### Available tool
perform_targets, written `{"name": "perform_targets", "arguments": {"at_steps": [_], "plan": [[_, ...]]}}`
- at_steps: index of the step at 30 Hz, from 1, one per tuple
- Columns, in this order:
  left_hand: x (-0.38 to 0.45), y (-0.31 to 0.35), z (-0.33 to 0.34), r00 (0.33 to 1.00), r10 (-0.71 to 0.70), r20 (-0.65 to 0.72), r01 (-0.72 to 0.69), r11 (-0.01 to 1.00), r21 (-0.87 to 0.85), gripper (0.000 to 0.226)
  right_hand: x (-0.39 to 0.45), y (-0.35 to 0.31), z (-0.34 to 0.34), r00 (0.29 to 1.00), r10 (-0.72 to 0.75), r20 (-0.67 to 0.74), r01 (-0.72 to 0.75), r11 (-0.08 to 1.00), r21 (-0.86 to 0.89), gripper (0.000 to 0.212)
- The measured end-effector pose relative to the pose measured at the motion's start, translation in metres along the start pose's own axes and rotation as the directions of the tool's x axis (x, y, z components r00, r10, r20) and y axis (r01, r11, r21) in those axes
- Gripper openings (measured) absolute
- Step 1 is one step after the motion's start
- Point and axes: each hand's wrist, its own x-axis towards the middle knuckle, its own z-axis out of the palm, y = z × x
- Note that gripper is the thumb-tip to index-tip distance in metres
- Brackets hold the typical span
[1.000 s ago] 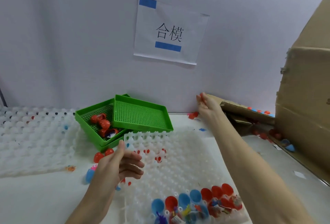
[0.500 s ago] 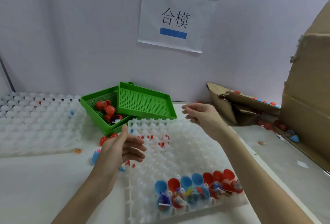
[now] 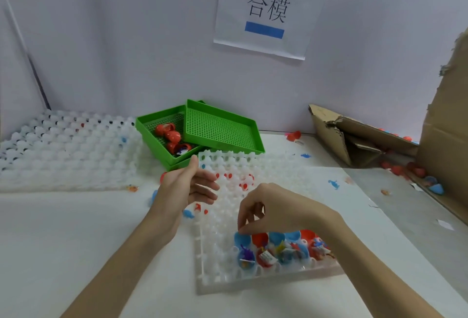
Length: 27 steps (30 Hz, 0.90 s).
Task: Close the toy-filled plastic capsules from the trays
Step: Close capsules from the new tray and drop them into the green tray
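Behind the capsule tray point(image 3: 268, 276), green baskets point(image 3: 220, 130), torn cardboard box point(image 3: 354, 137), left hand point(image 3: 188, 187) loosely open, right hand point(image 3: 268, 210) pinching blue lid point(image 3: 242, 238)

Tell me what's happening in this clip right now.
A person is working at a white tray with a row of open red and blue capsules holding small toys. The right hand reaches down to the leftmost blue capsule, fingertips at its lid. The left hand hovers open beside the tray. None looks closed yet.

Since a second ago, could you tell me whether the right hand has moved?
Yes. The right hand has come away from the torn cardboard box at the back, toward the person, and now reaches the blue capsule in the near tray.
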Motion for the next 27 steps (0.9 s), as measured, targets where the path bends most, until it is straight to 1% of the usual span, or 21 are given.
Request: {"name": "perform_targets", "arguments": {"at_steps": [2, 4, 7, 10, 12, 14, 16, 18, 21, 22, 25, 26, 27], "plan": [[0.0, -0.001, 0.0, 1.0, 0.002, 0.023, -0.002, 1.0, -0.001, 0.05, 0.001, -0.001, -0.002, 1.0, -0.016, -0.006, 0.015, 1.0, -0.027, 0.003], [0.0, -0.001, 0.001, 0.998, 0.014, 0.055, -0.016, 0.999, 0.034, 0.045, 0.004, 0.0, -0.009, 0.999, -0.02, -0.045, 0.018, 0.999, -0.036, 0.003], [-0.001, -0.005, 0.005, 0.995, 0.058, 0.086, -0.07, 0.987, 0.144, 0.043, 0.011, 0.002, -0.024, 0.983, 0.013, -0.181, -0.007, 0.999, 0.035, 0.001], [-0.002, -0.008, 0.009, 0.982, 0.145, 0.121, -0.172, 0.952, 0.252, 0.045, 0.024, 0.003, -0.027, 0.919, 0.083, -0.386, -0.022, 0.987, 0.16, 0.009], [-0.004, -0.01, 0.009, 0.972, 0.18, 0.154, -0.217, 0.936, 0.278, 0.045, 0.033, 0.004, -0.022, 0.868, 0.153, -0.472, -0.064, 0.978, 0.199, 0.011], [-0.003, -0.013, 0.008, 0.956, 0.234, 0.178, -0.281, 0.904, 0.321, 0.047, 0.04, 0.006, -0.014, 0.82, 0.229, -0.524, -0.109, 0.962, 0.25, 0.011], [-0.001, -0.016, 0.009, 0.932, 0.323, 0.166, -0.362, 0.851, 0.38, 0.039, 0.043, 0.009, -0.006, 0.787, 0.302, -0.538, -0.138, 0.936, 0.324, 0.013], [0.0, -0.018, 0.009, 0.917, 0.377, 0.133, -0.398, 0.826, 0.399, 0.03, 0.044, 0.01, 0.0, 0.764, 0.34, -0.549, -0.141, 0.918, 0.372, 0.014], [0.001, -0.019, 0.008, 0.909, 0.403, 0.105, -0.409, 0.817, 0.407, 0.027, 0.042, 0.007, 0.005, 0.72, 0.373, -0.585, -0.073, 0.879, 0.471, 0.009], [0.001, -0.019, 0.008, 0.908, 0.406, 0.101, -0.41, 0.813, 0.414, 0.027, 0.04, 0.005, 0.005, 0.721, 0.378, -0.581, -0.027, 0.853, 0.521, 0.007], [0.001, -0.019, 0.007, 0.912, 0.399, 0.098, -0.399, 0.804, 0.441, 0.028, 0.035, -0.003, 0.007, 0.778, 0.333, -0.533, 0.151, 0.723, 0.674, 0.008], [0.001, -0.019, 0.007, 0.911, 0.4, 0.101, -0.4, 0.799, 0.449, 0.029, 0.033, -0.005, 0.007, 0.787, 0.302, -0.538, 0.192, 0.708, 0.679, 0.008], [0.001, -0.019, 0.007, 0.909, 0.403, 0.105, -0.405, 0.795, 0.452, 0.03, 0.032, -0.006, 0.008, 0.788, 0.273, -0.552, 0.212, 0.721, 0.66, 0.007]]}}
